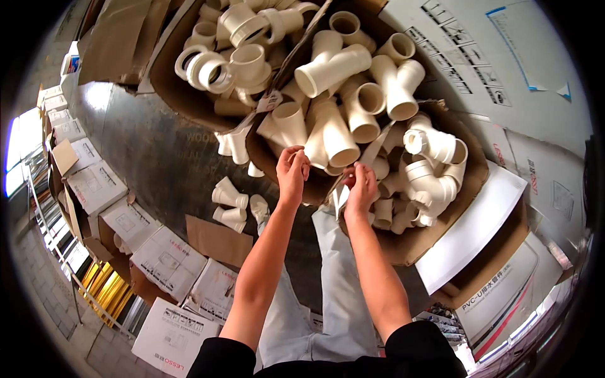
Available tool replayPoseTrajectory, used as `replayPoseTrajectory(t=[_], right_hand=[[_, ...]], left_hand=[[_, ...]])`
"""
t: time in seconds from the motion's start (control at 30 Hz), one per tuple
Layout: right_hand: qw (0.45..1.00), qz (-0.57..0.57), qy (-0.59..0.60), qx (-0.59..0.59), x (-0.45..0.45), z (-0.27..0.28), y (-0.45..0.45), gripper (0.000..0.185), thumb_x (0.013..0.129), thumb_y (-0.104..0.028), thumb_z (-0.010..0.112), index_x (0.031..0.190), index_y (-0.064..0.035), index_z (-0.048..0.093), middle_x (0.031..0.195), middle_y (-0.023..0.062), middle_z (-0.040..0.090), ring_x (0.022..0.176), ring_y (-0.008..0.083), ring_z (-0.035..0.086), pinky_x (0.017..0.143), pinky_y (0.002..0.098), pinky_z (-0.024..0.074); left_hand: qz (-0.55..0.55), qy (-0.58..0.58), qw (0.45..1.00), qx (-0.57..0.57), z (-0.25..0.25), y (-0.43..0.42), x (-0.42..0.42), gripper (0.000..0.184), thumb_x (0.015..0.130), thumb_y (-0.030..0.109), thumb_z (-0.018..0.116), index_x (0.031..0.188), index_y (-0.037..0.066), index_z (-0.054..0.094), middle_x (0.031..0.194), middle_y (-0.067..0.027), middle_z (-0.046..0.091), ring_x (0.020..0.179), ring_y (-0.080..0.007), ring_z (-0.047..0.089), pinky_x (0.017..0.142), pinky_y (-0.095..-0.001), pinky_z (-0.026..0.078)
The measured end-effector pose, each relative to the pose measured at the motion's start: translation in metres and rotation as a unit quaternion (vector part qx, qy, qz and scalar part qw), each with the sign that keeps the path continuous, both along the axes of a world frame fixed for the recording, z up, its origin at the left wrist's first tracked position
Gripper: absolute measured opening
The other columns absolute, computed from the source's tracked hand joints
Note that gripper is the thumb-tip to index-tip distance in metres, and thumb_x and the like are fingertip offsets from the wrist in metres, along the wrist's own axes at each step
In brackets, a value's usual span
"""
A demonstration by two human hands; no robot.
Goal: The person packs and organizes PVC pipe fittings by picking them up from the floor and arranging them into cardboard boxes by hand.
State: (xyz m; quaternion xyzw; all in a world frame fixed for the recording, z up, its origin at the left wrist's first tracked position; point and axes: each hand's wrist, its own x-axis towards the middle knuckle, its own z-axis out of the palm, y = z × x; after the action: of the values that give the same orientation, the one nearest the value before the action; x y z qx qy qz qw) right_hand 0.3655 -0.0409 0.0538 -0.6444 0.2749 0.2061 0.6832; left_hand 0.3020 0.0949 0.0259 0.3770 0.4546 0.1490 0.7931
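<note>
My left hand (292,175) is at the front edge of the middle cardboard box (259,151), its fingers curled together. What it holds, if anything, I cannot make out. Just right of it, my right hand (361,189) has its fingers bent close together where the middle box meets the right-hand box (409,252). Whether it grips the cardboard edge or something small is hidden. Cream plastic pipe tees (337,135) fill the middle box. The right box holds white trap fittings (435,183) with several smaller pieces under them.
A third box at the upper left holds pipe couplings and elbows (247,63). Loose fittings (230,193) and a flat cardboard piece (217,240) lie on the dark floor. White cartons (167,258) line the left; a large carton (504,296) stands at the right.
</note>
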Motion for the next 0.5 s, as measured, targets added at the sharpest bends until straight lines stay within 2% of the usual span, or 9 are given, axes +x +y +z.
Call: replayPoseTrajectory(t=[0.07,0.1,0.13,0.27,0.3,0.33,0.4,0.47,0.5], right_hand=[[0.999,0.033,-0.007,0.018,-0.049,-0.010,-0.006,0.019,0.104,-0.021,0.057,0.103,-0.0031,0.062,0.083,0.0068,0.067,0.067,0.0107,0.058,0.063,0.0252,0.0476],[0.997,0.071,-0.015,0.002,-0.070,-0.010,-0.006,0.019,0.104,-0.021,0.057,0.103,-0.0028,0.062,0.084,0.0063,0.067,0.069,0.0105,0.059,0.063,0.0252,0.0477],[0.994,0.110,-0.024,-0.014,-0.088,-0.010,-0.007,0.019,0.104,-0.021,0.056,0.103,-0.0026,0.062,0.084,0.0058,0.067,0.070,0.0104,0.059,0.063,0.0251,0.0479],[0.966,0.252,0.057,-0.029,-0.145,-0.026,-0.008,0.015,0.102,-0.016,0.059,0.107,-0.0025,0.062,0.087,0.0046,0.068,0.073,0.0097,0.061,0.065,0.0249,0.0494],[0.948,0.298,0.108,-0.027,-0.153,-0.032,-0.009,0.014,0.101,-0.014,0.060,0.107,-0.0019,0.062,0.089,0.0048,0.068,0.077,0.0110,0.065,0.067,0.0255,0.0516],[0.940,0.324,0.105,-0.027,-0.168,-0.047,-0.015,0.016,0.099,-0.014,0.061,0.108,-0.0004,0.063,0.090,0.0061,0.070,0.080,0.0129,0.067,0.069,0.0267,0.0544],[0.922,0.363,0.122,-0.063,-0.192,-0.075,-0.028,0.019,0.097,-0.014,0.063,0.108,0.0004,0.064,0.092,0.0080,0.071,0.082,0.0146,0.069,0.068,0.0280,0.0562],[0.917,0.364,0.118,-0.112,-0.206,-0.079,-0.030,0.019,0.095,-0.013,0.063,0.108,0.0004,0.065,0.093,0.0097,0.072,0.081,0.0155,0.070,0.068,0.0289,0.0571],[0.919,0.347,0.138,-0.129,-0.213,-0.080,-0.029,0.018,0.095,-0.012,0.062,0.107,-0.0001,0.065,0.092,0.0095,0.072,0.081,0.0155,0.070,0.068,0.0288,0.0571]], left_hand=[[-0.054,0.036,0.997,0.033,0.000,0.006,-0.028,0.020,0.103,0.022,0.060,0.099,0.003,0.060,0.071,0.0003,0.057,0.056,-0.0063,0.048,0.050,-0.0221,0.035],[-0.082,0.059,0.994,0.045,0.000,0.008,-0.044,0.027,0.103,0.026,0.061,0.087,0.004,0.062,0.069,0.0011,0.057,0.055,-0.0052,0.047,0.050,-0.0221,0.035],[-0.121,0.068,0.989,0.051,-0.005,0.012,-0.065,0.033,0.103,0.031,0.061,0.083,0.004,0.063,0.068,0.0010,0.058,0.055,-0.0049,0.048,0.050,-0.0226,0.035],[-0.194,0.129,0.971,0.051,-0.036,0.020,-0.145,0.028,0.102,0.029,0.060,0.092,0.003,0.066,0.073,-0.0005,0.063,0.059,-0.0068,0.052,0.052,-0.0233,0.039],[-0.209,0.144,0.966,0.049,-0.045,0.022,-0.164,0.026,0.102,0.028,0.060,0.096,0.003,0.067,0.075,-0.0012,0.064,0.061,-0.0076,0.054,0.052,-0.0239,0.041],[-0.209,0.143,0.966,0.048,-0.056,0.023,-0.187,0.026,0.102,0.028,0.060,0.096,0.003,0.067,0.075,-0.0012,0.064,0.061,-0.0076,0.054,0.052,-0.0239,0.041],[-0.222,0.291,0.931,-0.004,-0.079,0.022,-0.238,0.024,0.099,0.026,0.060,0.105,0.003,0.066,0.081,-0.0037,0.067,0.064,-0.0104,0.058,0.054,-0.0258,0.045],[-0.239,0.366,0.899,-0.010,-0.092,0.024,-0.285,0.028,0.093,0.026,0.062,0.104,0.001,0.067,0.081,-0.0085,0.072,0.066,-0.0147,0.066,0.062,-0.0305,0.053],[-0.275,0.378,0.884,-0.021,-0.093,0.029,-0.301,0.026,0.095,0.025,0.061,0.110,0.004,0.064,0.086,-0.0066,0.069,0.067,-0.0151,0.063,0.057,-0.0297,0.049]])
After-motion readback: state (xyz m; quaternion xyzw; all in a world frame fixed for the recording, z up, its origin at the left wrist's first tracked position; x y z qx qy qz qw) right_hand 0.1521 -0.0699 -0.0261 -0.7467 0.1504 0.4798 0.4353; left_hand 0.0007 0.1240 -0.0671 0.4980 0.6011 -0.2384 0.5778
